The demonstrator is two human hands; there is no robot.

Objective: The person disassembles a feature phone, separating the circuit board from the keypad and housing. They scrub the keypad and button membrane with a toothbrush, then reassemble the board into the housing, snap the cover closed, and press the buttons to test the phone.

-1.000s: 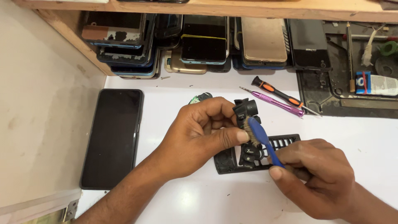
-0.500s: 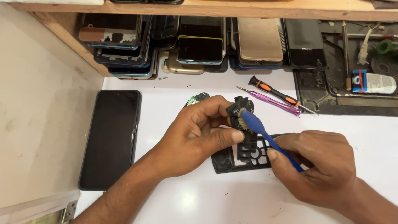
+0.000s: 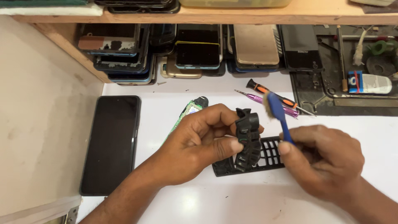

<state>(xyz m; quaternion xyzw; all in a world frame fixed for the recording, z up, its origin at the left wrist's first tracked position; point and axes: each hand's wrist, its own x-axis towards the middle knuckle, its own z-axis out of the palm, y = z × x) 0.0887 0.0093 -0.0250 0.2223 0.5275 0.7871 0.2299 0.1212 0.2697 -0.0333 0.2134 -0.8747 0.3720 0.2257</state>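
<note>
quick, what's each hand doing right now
Left hand: closed on a black keypad piece, held upright above the black grid frame.
Right hand: closed on a blue brush, bristles just beside the keypad piece.

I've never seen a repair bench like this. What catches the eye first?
At centre, the left hand pinches a black keypad strip upright while the right hand holds a blue brush beside it. A black phone lies flat at left, and stacked phones fill the space under the wooden shelf.

Bright overhead light, tabletop (image 3: 215,203) glare, motion-blurred brush (image 3: 277,108)
</note>
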